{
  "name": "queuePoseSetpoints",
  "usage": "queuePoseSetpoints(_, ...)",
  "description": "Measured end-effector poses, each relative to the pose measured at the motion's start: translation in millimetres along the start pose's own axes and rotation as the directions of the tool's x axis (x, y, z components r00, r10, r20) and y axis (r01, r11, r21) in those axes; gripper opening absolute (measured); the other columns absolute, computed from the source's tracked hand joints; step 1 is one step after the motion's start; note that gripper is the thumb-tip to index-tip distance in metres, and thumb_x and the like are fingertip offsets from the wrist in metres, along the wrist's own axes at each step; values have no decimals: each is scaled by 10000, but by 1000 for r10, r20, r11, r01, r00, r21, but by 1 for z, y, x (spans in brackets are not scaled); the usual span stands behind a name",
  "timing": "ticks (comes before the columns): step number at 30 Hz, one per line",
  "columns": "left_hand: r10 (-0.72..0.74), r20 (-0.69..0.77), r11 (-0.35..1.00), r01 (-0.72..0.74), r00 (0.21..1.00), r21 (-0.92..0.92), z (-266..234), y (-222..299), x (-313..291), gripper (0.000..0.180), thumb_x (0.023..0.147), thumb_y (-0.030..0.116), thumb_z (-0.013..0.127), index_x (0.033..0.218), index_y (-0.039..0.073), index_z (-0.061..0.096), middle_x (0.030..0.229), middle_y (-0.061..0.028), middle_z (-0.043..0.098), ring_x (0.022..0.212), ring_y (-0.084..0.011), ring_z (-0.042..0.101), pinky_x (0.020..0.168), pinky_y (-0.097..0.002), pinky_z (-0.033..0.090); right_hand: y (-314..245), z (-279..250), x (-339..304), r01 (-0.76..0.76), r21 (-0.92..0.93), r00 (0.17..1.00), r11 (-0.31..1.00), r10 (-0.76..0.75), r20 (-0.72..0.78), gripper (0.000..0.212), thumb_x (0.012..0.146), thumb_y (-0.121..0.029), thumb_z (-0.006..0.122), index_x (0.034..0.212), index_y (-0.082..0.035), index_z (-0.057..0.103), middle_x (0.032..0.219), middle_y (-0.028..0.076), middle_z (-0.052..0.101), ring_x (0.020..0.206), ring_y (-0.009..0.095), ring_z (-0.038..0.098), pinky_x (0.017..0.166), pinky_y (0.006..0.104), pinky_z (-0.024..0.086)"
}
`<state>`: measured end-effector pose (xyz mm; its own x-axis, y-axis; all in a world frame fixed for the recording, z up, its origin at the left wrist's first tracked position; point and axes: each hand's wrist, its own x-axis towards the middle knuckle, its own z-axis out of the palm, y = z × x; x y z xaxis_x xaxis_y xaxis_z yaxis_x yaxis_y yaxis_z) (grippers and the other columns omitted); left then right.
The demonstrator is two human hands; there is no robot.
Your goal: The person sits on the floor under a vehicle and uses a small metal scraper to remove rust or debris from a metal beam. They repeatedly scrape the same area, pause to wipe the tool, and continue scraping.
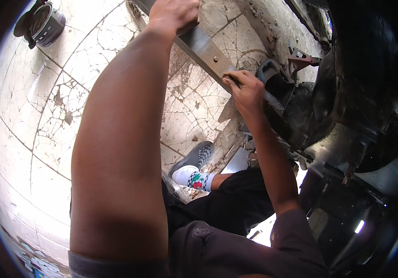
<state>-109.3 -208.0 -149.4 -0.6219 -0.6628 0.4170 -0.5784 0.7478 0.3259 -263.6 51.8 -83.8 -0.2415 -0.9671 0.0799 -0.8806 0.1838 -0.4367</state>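
Observation:
A long flat grey metal bar (pixel 199 44) runs diagonally from the top of the view down to the right. My left hand (pixel 176 14) is closed over its upper part, with the fingertips partly hidden. A small round brass-coloured fastener or hole (pixel 215 59) shows on the bar's face between my hands. At the bar's lower end, my right hand (pixel 247 90) is closed in a pinch against the metal. Something small and dark shows between its thumb and fingers, too covered to name.
A dark open bucket (pixel 50 28) stands on the cracked tile floor (pixel 36 106) at the far left. Dark machinery or vehicle parts (pixel 347 129) crowd the right side. Near them are a red metal bracket (pixel 303 60) and a grey-black power tool-like object (pixel 273 76). My shoe (pixel 199 155) rests below the bar.

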Motion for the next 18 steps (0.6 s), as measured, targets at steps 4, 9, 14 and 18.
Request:
queuePoseSetpoints(4, 116, -346, 991, -87, 931, 98, 2, -4, -10, 327, 834, 216, 591, 1091, 81, 741, 1150, -133, 737, 1155, -277, 654, 1071, -415, 455, 0, -3, -11, 26, -101, 1000, 994, -25, 9, 205, 843, -6, 827, 1041, -15, 779, 894, 137, 731, 787, 245, 741, 713, 337, 571)
queuePoseSetpoints(9, 73, -201, 997, -74, 977, 4, 3, 0, -1, 297, 835, 210, 595, 1064, 92, 743, 1131, -122, 741, 1132, -281, 662, 1061, -421, 462, 11, -11, -15, -3, -43, 1000, 999, 3, -1, 207, 841, -26, 831, 1043, -39, 787, 896, 139, 726, 780, 282, 723, 698, 356, 560)
queuePoseSetpoints(14, 20, -163, 1000, -17, 986, 19, 17, -6, -3, 268, 847, 230, 596, 1017, 98, 755, 1118, -106, 743, 1131, -271, 663, 1045, -422, 473, 7, -5, -4, 44, -75, 999, 996, -42, 22, 206, 843, -38, 833, 1043, -34, 785, 921, 143, 725, 781, 286, 720, 684, 353, 554)
queuePoseSetpoints(18, 258, -388, 957, -177, 885, 232, 16, -11, -8, 253, 838, 220, 612, 1006, 100, 759, 1138, -92, 736, 1126, -271, 660, 1045, -429, 474, 18, -11, -18, -9, -85, 1000, 996, 12, 29, 206, 845, -49, 835, 1045, -42, 787, 913, 147, 721, 777, 283, 715, 687, 347, 551)
